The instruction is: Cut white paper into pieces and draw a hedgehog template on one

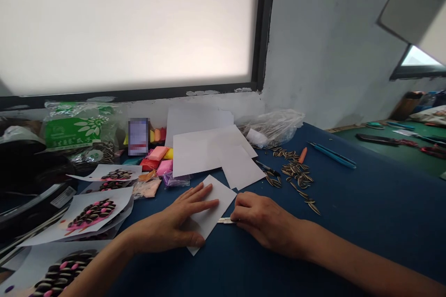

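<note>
Dark-blue matte tabletop (365, 227) | left hand (178, 218): fingers spread upon white four-sided paper sheet (209, 218) beneath | right hand (262, 219), nearer: fingers closed on slim whitish strip (225, 220), long axis running leftward from fingertips to sheet's edge.

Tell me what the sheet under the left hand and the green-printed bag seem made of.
The sheet looks like matte white paper, perhaps thin card: flat, straight edges, no shine. The bag is probably thin, glossy plastic: see-through parts, highlights along creases.
</note>
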{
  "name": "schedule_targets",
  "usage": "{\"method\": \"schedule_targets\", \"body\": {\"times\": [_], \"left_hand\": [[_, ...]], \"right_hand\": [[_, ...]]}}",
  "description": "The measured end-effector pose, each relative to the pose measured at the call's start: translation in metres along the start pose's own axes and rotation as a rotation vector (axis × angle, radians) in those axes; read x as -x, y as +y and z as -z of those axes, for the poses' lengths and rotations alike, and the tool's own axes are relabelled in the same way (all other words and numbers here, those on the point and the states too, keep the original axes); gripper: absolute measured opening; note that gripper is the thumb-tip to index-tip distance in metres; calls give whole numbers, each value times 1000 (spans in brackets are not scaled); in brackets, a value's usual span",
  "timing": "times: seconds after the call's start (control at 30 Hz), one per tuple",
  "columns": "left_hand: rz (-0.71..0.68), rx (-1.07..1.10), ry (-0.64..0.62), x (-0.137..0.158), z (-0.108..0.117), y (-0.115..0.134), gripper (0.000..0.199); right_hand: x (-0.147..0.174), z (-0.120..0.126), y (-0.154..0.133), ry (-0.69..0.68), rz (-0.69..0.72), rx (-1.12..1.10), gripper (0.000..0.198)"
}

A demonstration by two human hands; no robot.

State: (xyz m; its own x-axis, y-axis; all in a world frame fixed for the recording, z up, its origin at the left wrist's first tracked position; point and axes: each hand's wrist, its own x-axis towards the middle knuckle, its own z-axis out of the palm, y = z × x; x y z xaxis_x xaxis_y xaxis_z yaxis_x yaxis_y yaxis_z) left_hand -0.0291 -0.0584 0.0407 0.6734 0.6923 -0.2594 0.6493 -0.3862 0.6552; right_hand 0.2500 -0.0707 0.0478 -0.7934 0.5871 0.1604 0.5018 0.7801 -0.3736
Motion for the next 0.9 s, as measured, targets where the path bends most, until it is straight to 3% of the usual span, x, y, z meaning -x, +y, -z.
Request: {"method": "schedule_targets", "body": {"times": [0.9], "left_hand": [[-26, -28, 5, 0, 1, 0, 73]], "right_hand": [[-2, -6, -12, -15, 23, -59, 15]]}}
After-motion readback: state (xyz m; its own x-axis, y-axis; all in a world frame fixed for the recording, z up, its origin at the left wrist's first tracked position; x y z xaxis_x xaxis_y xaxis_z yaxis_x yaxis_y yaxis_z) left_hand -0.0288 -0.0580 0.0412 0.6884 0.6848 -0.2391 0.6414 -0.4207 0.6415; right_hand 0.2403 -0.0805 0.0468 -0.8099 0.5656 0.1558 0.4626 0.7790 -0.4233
